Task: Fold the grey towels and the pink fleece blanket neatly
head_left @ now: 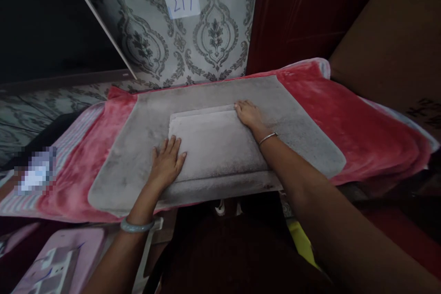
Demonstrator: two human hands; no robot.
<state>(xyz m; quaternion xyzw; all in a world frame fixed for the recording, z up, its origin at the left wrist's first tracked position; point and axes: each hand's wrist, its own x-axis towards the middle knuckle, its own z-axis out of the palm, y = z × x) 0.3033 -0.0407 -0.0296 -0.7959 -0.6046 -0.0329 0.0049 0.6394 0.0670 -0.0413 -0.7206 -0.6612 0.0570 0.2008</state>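
Observation:
A pale grey folded cloth (210,142) lies flat in front of me, on a larger grey mat (127,165). My left hand (167,161) rests flat with spread fingers over the cloth's near left edge. At the far right corner of the cloth, my right hand (248,114) lies palm down, its fingers stretched out along the edge. Neither hand grips anything. Under the mat is a red plush blanket (310,96) that covers the table.
Behind the table, a patterned wall carries a paper marked 277 (182,2). A dark screen (51,23) stands at the left, a brown cardboard panel (396,50) at the right. A power strip (57,271) lies on a pink surface at lower left.

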